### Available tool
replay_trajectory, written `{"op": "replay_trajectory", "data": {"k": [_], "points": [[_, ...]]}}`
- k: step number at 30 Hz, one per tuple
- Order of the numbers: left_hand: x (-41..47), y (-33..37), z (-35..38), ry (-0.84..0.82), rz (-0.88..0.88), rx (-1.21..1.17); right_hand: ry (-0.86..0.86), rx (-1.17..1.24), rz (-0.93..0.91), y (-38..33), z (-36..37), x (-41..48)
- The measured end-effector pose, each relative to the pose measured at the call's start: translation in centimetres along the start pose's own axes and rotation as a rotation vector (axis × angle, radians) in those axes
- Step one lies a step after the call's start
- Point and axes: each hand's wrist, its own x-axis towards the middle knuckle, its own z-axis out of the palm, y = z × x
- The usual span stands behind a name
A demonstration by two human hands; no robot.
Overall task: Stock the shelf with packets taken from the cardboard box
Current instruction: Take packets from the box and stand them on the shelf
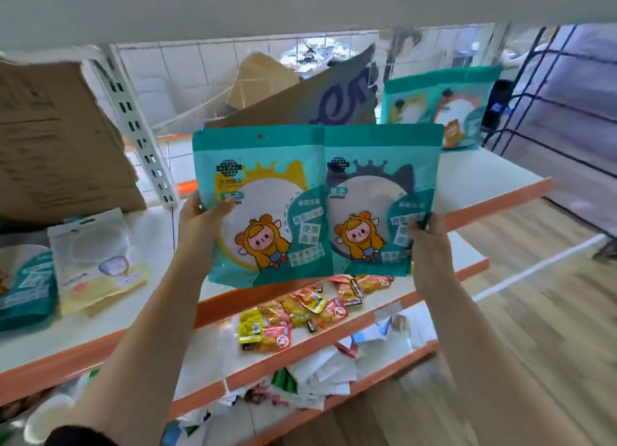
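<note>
Left hand (203,223) gripped yellow-crowned teal plastic packet (263,205); right hand (430,245) gripped grey-crowned teal packet (380,198). Both looked best stood upright on white orange-edged shelf (484,175).

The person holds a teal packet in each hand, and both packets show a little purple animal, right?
Not purple. In the head view the left hand holds one teal packet, the right hand the other teal packet, and the little animal on both is yellow-orange.
</note>
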Motion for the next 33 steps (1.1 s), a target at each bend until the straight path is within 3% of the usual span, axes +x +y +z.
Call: {"op": "replay_trajectory", "data": {"k": [10, 20, 33], "points": [[2.6, -1.1, 10.5, -0.097, 0.009, 0.017, 0.085, 0.106, -0.011, -1.3, -5.9, 5.0], [9.6, -2.8, 20.8, -0.142, 0.059, 0.098, 0.121, 0.084, -0.014, -3.0, -9.5, 15.5], [15.2, -5.0, 30.2, -0.036, 0.023, 0.126, 0.142, 0.106, 0.050, -3.9, -12.4, 25.9]]}}
